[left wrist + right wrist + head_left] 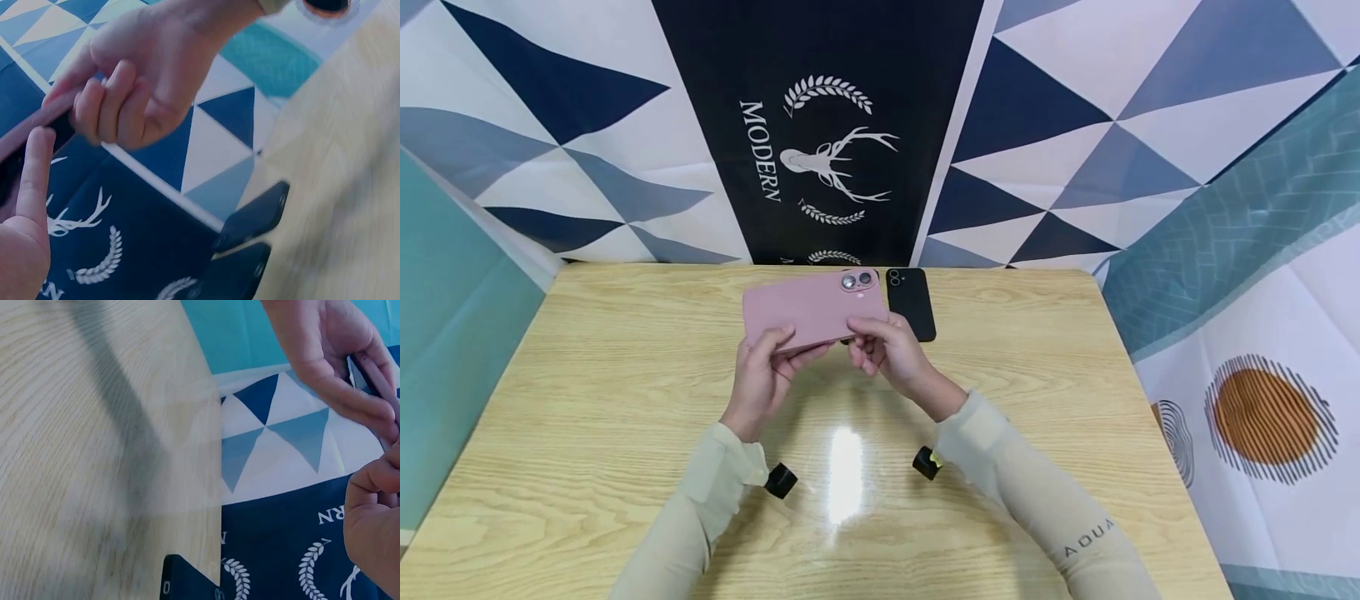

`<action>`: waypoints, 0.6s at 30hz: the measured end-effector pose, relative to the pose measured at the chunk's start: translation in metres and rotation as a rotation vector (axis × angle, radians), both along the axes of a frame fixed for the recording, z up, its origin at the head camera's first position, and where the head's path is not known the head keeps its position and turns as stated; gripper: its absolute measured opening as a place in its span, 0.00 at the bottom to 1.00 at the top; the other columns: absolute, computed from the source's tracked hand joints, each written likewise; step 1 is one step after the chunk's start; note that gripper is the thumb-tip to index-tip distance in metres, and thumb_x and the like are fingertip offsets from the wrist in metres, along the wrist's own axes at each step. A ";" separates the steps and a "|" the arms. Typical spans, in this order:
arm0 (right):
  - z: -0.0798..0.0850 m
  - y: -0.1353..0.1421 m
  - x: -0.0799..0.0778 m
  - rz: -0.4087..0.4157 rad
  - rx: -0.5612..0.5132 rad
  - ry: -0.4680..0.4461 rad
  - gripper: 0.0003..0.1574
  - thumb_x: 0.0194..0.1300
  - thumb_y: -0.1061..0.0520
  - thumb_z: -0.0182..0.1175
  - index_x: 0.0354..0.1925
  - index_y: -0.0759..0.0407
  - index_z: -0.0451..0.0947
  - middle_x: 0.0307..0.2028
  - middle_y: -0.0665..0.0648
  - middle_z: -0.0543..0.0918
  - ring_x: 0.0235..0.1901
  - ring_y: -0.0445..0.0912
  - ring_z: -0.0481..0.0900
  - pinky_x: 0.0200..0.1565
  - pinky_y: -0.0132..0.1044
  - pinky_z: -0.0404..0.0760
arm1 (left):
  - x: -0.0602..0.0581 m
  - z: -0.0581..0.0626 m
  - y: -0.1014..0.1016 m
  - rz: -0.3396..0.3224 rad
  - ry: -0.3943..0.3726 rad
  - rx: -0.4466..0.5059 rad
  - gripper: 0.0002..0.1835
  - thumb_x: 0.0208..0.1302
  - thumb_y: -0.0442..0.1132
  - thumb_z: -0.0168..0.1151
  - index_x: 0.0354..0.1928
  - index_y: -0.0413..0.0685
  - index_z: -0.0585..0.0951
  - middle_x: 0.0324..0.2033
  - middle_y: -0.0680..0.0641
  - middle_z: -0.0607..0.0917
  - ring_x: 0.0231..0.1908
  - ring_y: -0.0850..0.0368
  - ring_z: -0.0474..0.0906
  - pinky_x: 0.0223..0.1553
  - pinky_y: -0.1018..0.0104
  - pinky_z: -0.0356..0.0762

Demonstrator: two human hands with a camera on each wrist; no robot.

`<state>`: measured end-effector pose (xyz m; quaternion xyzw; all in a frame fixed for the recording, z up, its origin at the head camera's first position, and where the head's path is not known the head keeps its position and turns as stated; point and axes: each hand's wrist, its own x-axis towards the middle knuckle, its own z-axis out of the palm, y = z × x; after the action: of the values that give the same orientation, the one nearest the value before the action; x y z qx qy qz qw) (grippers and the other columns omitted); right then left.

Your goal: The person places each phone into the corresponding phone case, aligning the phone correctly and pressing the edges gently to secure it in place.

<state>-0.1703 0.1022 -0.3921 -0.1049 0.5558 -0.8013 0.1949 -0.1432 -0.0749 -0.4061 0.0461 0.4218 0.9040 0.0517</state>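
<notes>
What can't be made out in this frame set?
- Pink phone: front face hidden in head view, turned away; wrist views show only an edge.
- Black case: near end covered by the right hand.
- Left hand grip: fingertips hidden behind the phone.

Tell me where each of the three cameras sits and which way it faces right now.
Head: above the wooden table, looking forward and down; both hands, left hand and right hand, hold the pink phone; both sleeves show.
Left wrist: beside the left hand, looking across at the right hand and the patterned backdrop.
Right wrist: beside the right hand, looking across at the left hand.
Shared: all three show the black phone case.
</notes>
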 end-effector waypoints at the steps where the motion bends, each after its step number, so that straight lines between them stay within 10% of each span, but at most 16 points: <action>1: 0.000 0.001 -0.001 0.000 -0.011 0.007 0.25 0.67 0.62 0.41 0.17 0.55 0.74 0.09 0.48 0.74 0.08 0.37 0.63 0.12 0.25 0.60 | 0.000 0.000 -0.002 -0.016 0.006 -0.009 0.14 0.70 0.33 0.37 0.54 0.40 0.67 0.40 0.48 0.87 0.37 0.54 0.86 0.43 0.64 0.83; 10: 0.003 0.017 -0.011 -0.085 0.112 0.032 0.23 0.69 0.54 0.38 0.23 0.58 0.73 0.11 0.48 0.76 0.08 0.38 0.65 0.13 0.27 0.63 | 0.002 -0.009 -0.008 -0.112 0.056 -0.126 0.18 0.73 0.35 0.29 0.48 0.35 0.70 0.28 0.47 0.88 0.29 0.58 0.86 0.33 0.68 0.85; 18: 0.008 0.025 -0.022 -0.247 0.293 -0.056 0.22 0.71 0.43 0.44 0.42 0.59 0.71 0.12 0.46 0.75 0.09 0.38 0.67 0.13 0.27 0.65 | 0.006 -0.013 -0.008 -0.192 0.095 -0.233 0.15 0.74 0.43 0.42 0.48 0.40 0.74 0.31 0.50 0.88 0.30 0.60 0.85 0.35 0.67 0.84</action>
<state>-0.1921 0.1269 -0.3840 0.0159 0.6695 -0.7323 0.1235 -0.1375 -0.0826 -0.4192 0.1225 0.5195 0.8366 0.1231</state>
